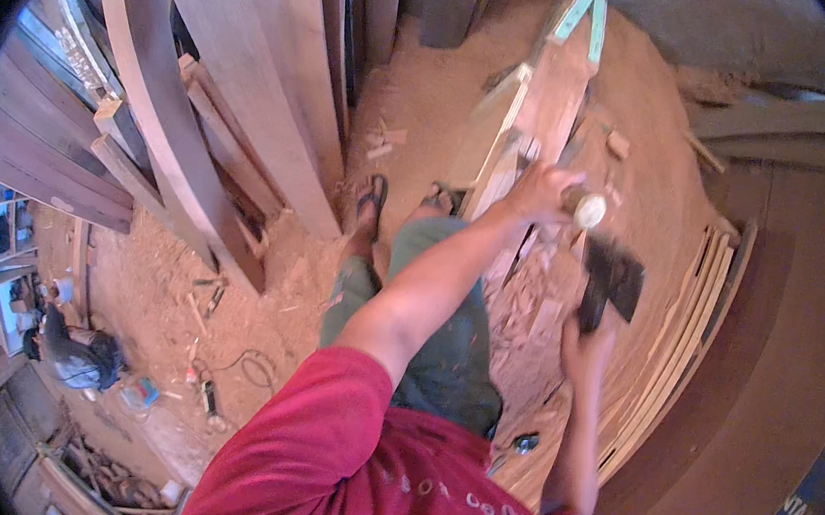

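My left hand (pixel 540 193) is closed round a tool handle with a pale, round end (pixel 589 212), seen nearly end-on. Its far end is hidden, so I cannot make out the tool's kind. Just below and right of it is a dark, blocky mallet-like tool (pixel 620 274), smeared by motion. My right hand (pixel 587 351) grips this tool from below. Beneath both hands runs a long reddish wooden beam (pixel 555 97), with teal strips (pixel 580 19) at its far end. Wood chips (pixel 541 281) lie thickly along its near part.
Tall boards (pixel 262 61) and a curved plank (pixel 142 58) lean at the left. Pale slats (pixel 692 327) are stacked at the right beside a large brown panel (pixel 762 324). A cord (pixel 255 370) lies on the sawdust-covered floor. Another person (pixel 76 353) sits low at the far left.
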The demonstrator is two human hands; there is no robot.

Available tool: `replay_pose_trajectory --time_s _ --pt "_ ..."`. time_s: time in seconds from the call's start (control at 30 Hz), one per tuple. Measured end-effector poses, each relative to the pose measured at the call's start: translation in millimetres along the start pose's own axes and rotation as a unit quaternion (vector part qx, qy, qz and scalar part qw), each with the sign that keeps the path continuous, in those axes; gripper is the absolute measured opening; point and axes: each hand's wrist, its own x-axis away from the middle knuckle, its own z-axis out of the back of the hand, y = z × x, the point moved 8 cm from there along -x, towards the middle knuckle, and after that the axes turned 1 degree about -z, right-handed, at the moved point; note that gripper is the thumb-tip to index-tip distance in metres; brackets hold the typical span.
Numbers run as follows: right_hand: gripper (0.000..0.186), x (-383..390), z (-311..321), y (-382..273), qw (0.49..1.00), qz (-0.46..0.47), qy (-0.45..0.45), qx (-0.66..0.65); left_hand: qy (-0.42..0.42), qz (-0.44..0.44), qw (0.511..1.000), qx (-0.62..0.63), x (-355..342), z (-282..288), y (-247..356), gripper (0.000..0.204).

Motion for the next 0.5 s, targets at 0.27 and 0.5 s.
replay_pose_trajectory --time_s 0.27,0.5 --pt "0.019 143.0 -21.5 150.1 0.895 -0.365 0.013 -0.254 0.021 0.047 0.997 0.049 -4.9 16.2 16.0 0.041" --pt "0.01 166.3 -81.9 189.8 0.859 -0.411 -0.059 -0.3 -0.04 0.035 0.999 -0.001 -12.0 -3.0 -1.9 0.037"
